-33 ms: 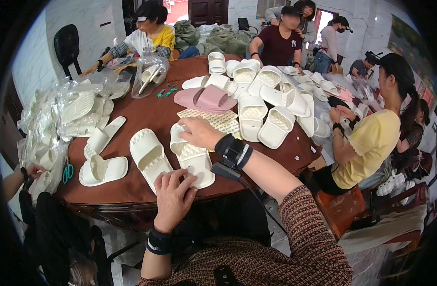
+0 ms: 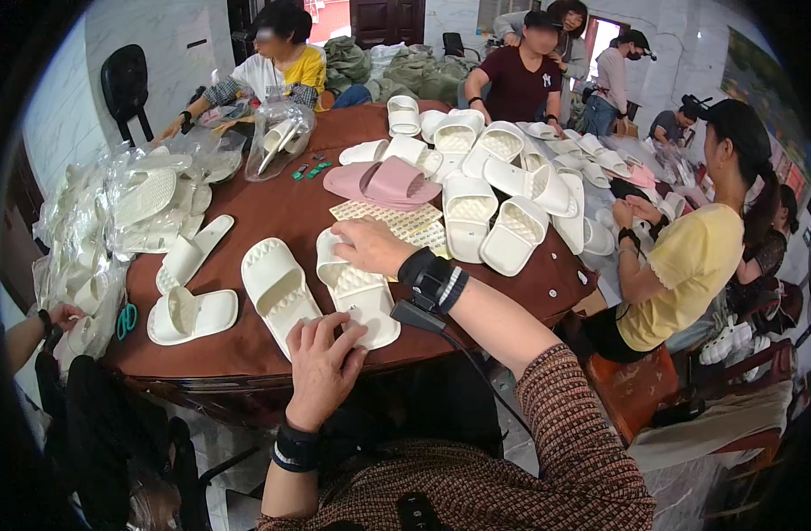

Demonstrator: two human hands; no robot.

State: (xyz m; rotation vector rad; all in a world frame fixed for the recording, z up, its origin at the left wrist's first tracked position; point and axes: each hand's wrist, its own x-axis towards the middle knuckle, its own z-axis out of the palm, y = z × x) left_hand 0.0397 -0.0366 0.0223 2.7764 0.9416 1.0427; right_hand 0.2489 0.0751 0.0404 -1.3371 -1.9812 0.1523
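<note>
A white slide slipper [image 2: 361,301] lies near the table's front edge with its heel toward me. Bent over the edge of its strap at the toe end is my right hand [image 2: 374,245], closed on it. My left hand [image 2: 324,354] rests at the slipper's heel, fingers bent and apart, holding nothing visible. A small dark mark shows on the insole beside its fingertips. Another white slipper [image 2: 280,296] lies alongside on the left, its heel partly hidden by my left hand. Beyond my right hand are yellowish sticker sheets [image 2: 414,232], partly under a pink slipper pair [image 2: 383,184].
White slippers [image 2: 469,217] are piled on the brown-covered table [image 2: 246,203]. Two more [image 2: 193,317] lie at left near teal scissors [image 2: 127,321] and bagged slippers [image 2: 149,199]. A dark cabled device [image 2: 419,317] sits beside my right wrist. Co-workers surround the table; another person's hand [image 2: 65,316] reaches in at left.
</note>
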